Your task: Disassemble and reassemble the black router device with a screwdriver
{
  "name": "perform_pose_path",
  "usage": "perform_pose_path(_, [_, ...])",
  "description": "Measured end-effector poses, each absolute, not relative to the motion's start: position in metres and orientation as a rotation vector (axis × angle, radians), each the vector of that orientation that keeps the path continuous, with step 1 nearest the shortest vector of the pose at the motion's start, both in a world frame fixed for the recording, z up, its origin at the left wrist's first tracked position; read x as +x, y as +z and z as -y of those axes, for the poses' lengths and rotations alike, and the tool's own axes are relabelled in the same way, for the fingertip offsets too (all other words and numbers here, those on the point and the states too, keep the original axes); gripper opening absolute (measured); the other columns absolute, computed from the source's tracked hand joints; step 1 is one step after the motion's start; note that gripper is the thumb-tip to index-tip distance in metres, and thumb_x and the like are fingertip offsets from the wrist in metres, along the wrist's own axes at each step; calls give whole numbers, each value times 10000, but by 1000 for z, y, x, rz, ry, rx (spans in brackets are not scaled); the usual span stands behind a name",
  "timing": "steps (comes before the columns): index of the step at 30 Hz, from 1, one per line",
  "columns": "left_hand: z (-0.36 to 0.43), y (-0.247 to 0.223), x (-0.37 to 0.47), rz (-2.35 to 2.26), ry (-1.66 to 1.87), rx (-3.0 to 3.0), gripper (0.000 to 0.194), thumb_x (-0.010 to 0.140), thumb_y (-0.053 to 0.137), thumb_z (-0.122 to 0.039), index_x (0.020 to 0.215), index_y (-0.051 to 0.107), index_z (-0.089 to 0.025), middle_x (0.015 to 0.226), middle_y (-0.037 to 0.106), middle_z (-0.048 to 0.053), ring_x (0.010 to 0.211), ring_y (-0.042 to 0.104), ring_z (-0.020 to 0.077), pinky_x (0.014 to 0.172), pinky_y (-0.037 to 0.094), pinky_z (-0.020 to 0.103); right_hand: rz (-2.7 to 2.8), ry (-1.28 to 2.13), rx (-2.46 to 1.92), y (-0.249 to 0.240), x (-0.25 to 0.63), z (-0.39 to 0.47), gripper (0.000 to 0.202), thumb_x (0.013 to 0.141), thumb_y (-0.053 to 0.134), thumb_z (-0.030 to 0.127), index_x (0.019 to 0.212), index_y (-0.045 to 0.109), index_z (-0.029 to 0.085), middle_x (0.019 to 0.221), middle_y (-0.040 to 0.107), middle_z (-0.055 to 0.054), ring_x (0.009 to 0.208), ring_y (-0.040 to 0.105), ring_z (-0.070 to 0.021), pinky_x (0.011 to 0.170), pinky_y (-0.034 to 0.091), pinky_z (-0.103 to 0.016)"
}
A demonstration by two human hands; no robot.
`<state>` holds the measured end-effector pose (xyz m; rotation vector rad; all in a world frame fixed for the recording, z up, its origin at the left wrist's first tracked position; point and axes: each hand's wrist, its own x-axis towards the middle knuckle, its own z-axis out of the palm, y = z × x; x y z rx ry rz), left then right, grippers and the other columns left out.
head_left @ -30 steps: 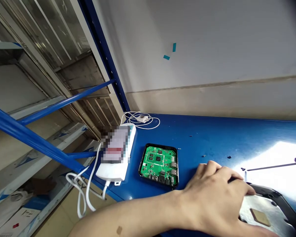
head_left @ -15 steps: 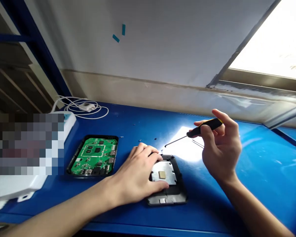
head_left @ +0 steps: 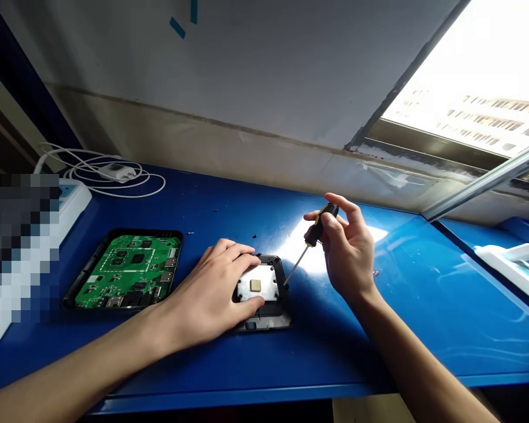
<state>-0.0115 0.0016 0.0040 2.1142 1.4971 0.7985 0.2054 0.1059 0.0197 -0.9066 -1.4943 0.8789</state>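
My left hand (head_left: 209,288) grips a black plastic cover (head_left: 283,305) on the blue table, fingers over its far edge and thumb across the near part. Fixed inside the cover is a silver metal plate (head_left: 270,288) with a small tan pad (head_left: 255,285) in its middle. A black and yellow screwdriver (head_left: 320,228) is held in my right hand (head_left: 350,252), its shaft slanting down to the left. The tip is at the cover's right edge; whether it touches a screw I cannot tell. Left of my left hand lies a black case with a green circuit board (head_left: 130,267).
Loose screws (head_left: 190,233) and a small dark piece (head_left: 254,236) lie behind my left hand. A white cable with a charger (head_left: 117,172) is coiled at the back left, near a white power strip (head_left: 73,205). Another white device (head_left: 518,264) stands at the right.
The screwdriver tip has come from beyond the cover's far edge to its right edge, and the handle now stands steeper. My left hand stays on the cover. The whole view has shifted right.
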Motion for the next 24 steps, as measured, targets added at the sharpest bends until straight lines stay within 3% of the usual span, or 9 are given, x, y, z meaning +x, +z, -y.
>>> perform_pose_path(11, [3,4,-10,-1467,813,2109,331,860,764,-319,1188,723,-309,1400,596,68,1345,473,340,1110,483,531,1543,949,-915,18,202,-104,313,947,666,417,1219,579,288,875,741,21,604,679,-135,580,597,-308])
perform_pose_path(24, [3,8,-8,-1418,753,2145,255,880,755,-309,1133,719,-302,1381,601,60,1316,466,332,1099,458,531,1550,949,-930,17,201,-107,339,933,677,418,1215,574,261,878,762,3,606,659,-132,575,580,-303])
